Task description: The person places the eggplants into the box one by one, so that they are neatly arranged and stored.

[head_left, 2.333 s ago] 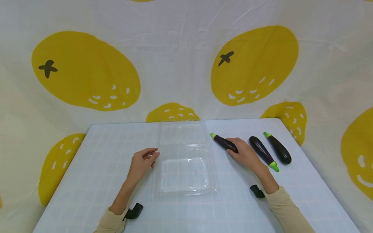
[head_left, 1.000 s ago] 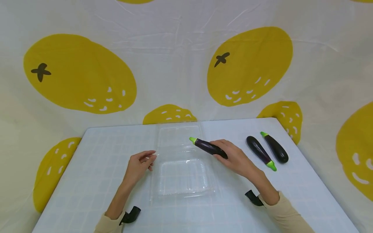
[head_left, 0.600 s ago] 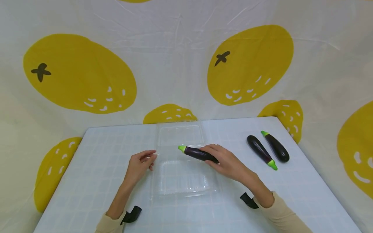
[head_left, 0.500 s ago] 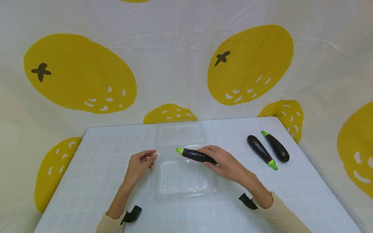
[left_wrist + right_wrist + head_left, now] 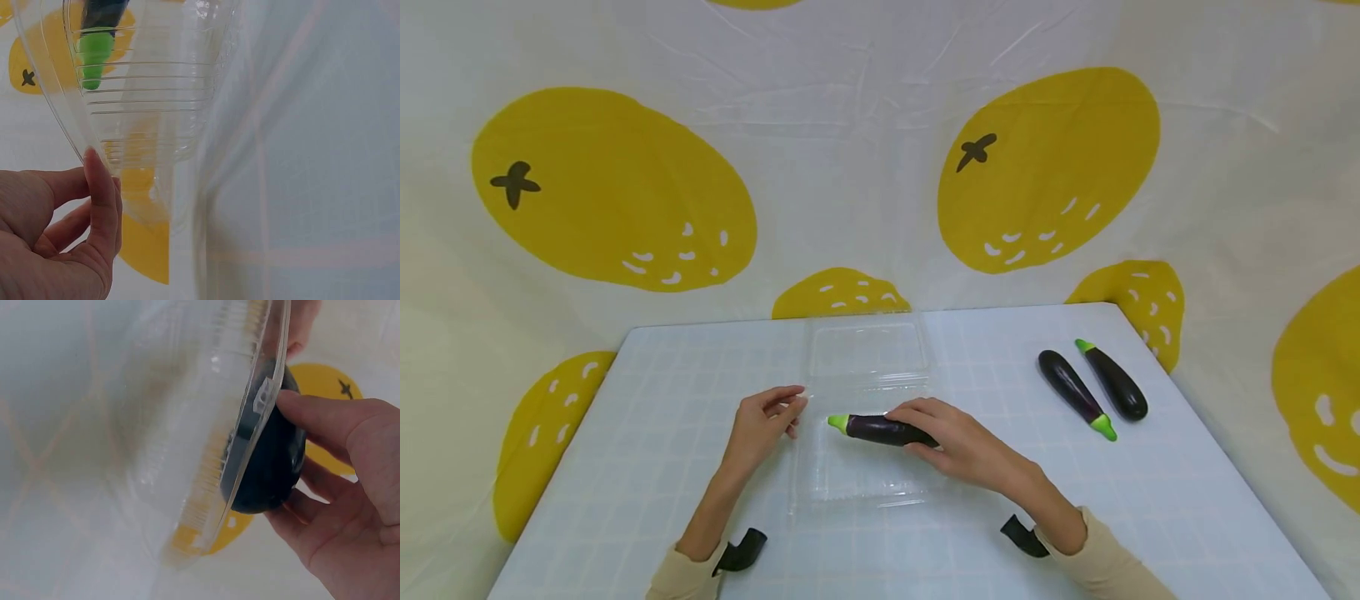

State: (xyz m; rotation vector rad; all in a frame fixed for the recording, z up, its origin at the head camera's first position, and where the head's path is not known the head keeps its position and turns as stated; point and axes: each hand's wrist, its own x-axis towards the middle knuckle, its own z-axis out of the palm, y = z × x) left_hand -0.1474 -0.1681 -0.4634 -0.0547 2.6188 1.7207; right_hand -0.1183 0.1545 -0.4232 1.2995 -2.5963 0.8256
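Observation:
An open clear plastic clamshell container [image 5: 865,483] lies mid-table, its lid [image 5: 868,350] folded back toward the wall. At its left rim, my left hand [image 5: 763,429] pinches the edge between thumb and fingers. My right hand [image 5: 958,437] grips the thick end of a dark purple eggplant [image 5: 880,429], its green stem pointing left, over the tray part. Seen from the right wrist, the eggplant [image 5: 275,465] is at the container's rim, thumb on one side and fingers round the other. Through the clear wall in the left wrist view, the green stem [image 5: 95,56] shows.
Two more eggplants lie side by side at the right: one [image 5: 1071,387] with its stem toward me, the other [image 5: 1116,383] with its stem away. A pale checked cloth covers the table [image 5: 700,350]. Behind it hangs a curtain [image 5: 850,183] with yellow fruit prints.
The right hand has lifted the eggplant from the table right of the container and carried it left, then nearer and lower over the tray. The left hand has stayed at the rim.

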